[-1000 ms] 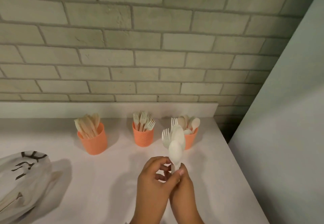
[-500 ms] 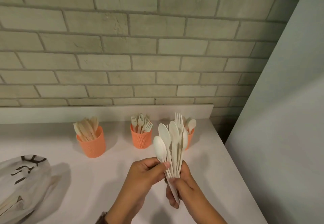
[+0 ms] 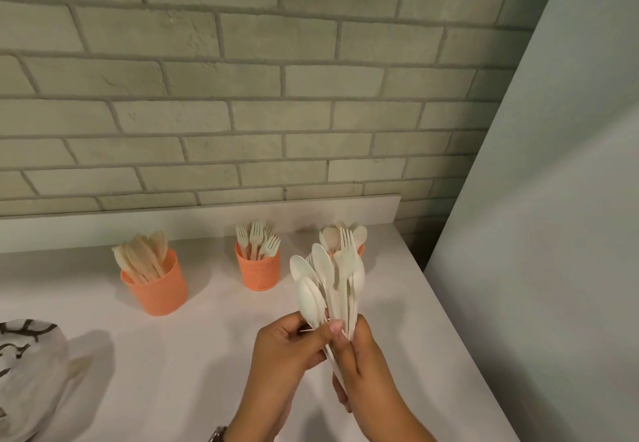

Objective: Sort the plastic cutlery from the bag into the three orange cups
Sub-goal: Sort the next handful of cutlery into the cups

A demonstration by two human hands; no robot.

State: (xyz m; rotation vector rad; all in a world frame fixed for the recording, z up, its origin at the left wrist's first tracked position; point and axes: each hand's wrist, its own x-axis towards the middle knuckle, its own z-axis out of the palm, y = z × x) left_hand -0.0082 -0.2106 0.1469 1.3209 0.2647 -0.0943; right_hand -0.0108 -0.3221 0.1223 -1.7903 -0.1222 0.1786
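Item: bundle of cutlery (image 3: 340, 281), white plastic, mostly spoons with one fork (image 3: 346, 243) standing tallest at the back. It is held upright in the air over the right part of the counter (image 3: 173, 372), in front of the right cup (image 3: 360, 250). Change logged: a second ago I had the pieces stacked tight, bowls overlapping; now they are spread into a fan, so each one can be read. Right hand (image 3: 361, 367): fingers curled round the handles from below, carrying the whole fan. Left hand (image 3: 285, 350): thumb and fingertips closed on the handle of the front spoon (image 3: 307, 300), the lowest and leftmost in the fan, as if to draw it out. Left cup (image 3: 157, 288): knives. Middle cup (image 3: 257, 272): forks. Right cup: spoons, largely hidden behind the fan, with only a sliver of orange showing. The contents of all three are as they were a second ago; nothing has gone in. Bag (image 3: 27, 372): lying slack at the left edge, well apart from the hands; I cannot tell whether anything is left inside. Assessment: the sorting is well along, and this handful is the current lot. Fanning it marks the shift from gathering to picking. The spoons belong in the right cup, the single fork in the middle one.
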